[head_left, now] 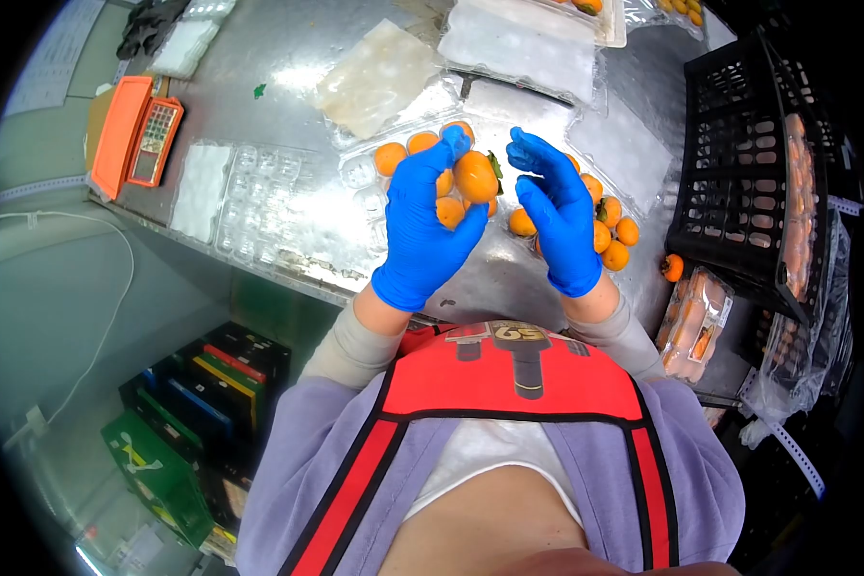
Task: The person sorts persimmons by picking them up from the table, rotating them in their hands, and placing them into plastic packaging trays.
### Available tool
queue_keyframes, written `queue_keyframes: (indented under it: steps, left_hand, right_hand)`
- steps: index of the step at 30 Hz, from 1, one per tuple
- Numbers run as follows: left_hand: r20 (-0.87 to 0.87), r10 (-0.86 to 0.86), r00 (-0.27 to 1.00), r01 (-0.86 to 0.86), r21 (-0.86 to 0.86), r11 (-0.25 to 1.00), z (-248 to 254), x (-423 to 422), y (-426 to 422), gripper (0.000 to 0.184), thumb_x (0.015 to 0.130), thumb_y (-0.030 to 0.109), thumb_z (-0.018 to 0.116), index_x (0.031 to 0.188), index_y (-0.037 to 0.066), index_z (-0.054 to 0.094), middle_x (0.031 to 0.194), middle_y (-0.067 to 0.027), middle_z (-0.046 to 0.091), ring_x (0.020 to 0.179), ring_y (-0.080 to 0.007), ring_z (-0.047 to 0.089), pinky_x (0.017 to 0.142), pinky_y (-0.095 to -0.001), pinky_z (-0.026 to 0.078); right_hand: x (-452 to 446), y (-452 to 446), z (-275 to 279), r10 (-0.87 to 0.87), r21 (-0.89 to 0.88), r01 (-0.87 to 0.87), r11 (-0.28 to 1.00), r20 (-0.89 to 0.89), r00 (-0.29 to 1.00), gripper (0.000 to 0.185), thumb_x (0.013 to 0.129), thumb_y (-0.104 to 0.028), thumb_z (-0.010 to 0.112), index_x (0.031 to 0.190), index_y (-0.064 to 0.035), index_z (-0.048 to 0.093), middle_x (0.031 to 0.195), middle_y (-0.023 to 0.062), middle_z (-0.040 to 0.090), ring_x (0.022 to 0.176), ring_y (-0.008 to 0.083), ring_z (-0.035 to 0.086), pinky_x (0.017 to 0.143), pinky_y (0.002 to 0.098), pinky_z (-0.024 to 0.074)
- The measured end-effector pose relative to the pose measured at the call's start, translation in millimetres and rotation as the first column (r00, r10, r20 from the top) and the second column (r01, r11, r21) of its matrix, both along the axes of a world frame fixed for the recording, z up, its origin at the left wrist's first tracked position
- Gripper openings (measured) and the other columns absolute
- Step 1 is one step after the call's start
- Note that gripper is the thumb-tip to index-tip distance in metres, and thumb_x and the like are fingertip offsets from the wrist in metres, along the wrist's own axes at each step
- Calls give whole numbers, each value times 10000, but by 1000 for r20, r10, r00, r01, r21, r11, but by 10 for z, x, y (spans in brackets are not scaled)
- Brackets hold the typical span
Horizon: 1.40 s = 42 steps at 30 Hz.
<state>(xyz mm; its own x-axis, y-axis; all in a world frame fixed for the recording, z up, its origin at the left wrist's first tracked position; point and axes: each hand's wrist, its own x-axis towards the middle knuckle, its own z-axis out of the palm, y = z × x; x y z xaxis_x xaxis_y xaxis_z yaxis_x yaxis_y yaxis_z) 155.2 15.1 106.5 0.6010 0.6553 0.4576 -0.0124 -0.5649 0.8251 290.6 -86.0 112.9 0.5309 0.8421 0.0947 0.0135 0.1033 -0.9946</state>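
Observation:
My left hand (426, 223), in a blue glove, holds an orange persimmon (476, 179) with a green leafy top between thumb and fingers. Under and around it, several persimmons (390, 158) sit in a clear plastic tray (358, 173). Just to the right, my right hand (558, 213), also blue-gloved, has its fingers apart and nothing between them. More persimmons (615, 255) lie in a group beside and beyond the right hand.
Empty clear trays (264, 197) lie at left, near an orange scale (154, 141). Stacked white-lined trays (518, 48) are at the back. A black crate (730, 154) and a packed tray (696, 326) stand at right. Green and black crates (158, 470) are below the table.

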Motion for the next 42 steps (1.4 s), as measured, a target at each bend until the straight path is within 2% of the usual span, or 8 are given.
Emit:
queue_keyframes:
  steps: [5,12,18,24,29,36,40,42]
  left_hand:
    - [-76,23,997,-9,178,984,69,23,9,693,662,20,736,1291,39,444,1231,-133,545,1071,-288,554,901,-382,437]
    - [-142,-11,990,28,117,993,97,-6,-23,725,687,40,746,1326,33,404,1224,-119,549,1107,-274,562,909,-364,460]
    - [-82,-42,996,47,69,996,49,-16,17,718,698,6,733,1332,26,395,1223,-114,554,1143,-266,549,954,-366,438]
    - [-70,-35,997,45,145,988,5,-19,2,715,645,49,765,1291,39,459,1240,-132,560,1052,-303,574,866,-369,457]
    - [-4,-19,1000,19,78,997,39,-59,-20,740,693,28,761,1337,23,397,1171,-110,583,1084,-261,577,937,-367,441]
    - [-74,4,997,16,271,962,30,-10,-14,667,674,71,763,1273,23,474,1154,-89,607,1004,-294,579,843,-371,456]
    - [2,-21,1000,21,-40,999,21,-27,-45,645,697,50,755,1274,19,469,1225,-121,565,1177,-313,520,976,-396,412]
    - [-15,-13,1000,14,101,995,42,-57,32,646,709,37,747,1284,14,453,1262,-138,537,1247,-305,469,1016,-397,384]
  right_hand:
    - [14,-3,65,-4,138,-98,986,598,801,575,698,-26,695,1245,-28,520,1261,133,556,1152,280,532,963,366,418]
    - [-21,4,78,-119,192,-27,981,702,702,458,693,-31,720,1140,-50,620,1087,107,619,983,275,578,848,363,457]
    - [-55,-47,66,-145,155,92,984,381,913,381,738,22,680,1110,-15,608,1150,131,586,997,237,593,907,338,446]
    - [4,0,22,-13,88,-54,995,623,782,549,714,-79,735,1231,-51,551,1248,135,534,1197,282,475,1017,380,372]
    - [-17,-17,4,105,-45,-103,994,39,994,388,824,-160,674,1184,-52,577,1174,98,567,1108,239,522,966,358,388]
    - [16,-51,32,180,-196,-173,965,21,983,437,798,-243,706,1174,-64,572,1167,105,567,1091,205,535,948,350,393]
    - [266,8,29,-24,-121,44,992,157,987,475,753,-227,746,1159,-52,570,1143,88,573,1061,200,547,915,357,421]
    - [479,114,139,-278,-34,276,961,-135,951,450,758,-157,751,1157,-42,575,1064,56,585,954,144,548,837,299,459]
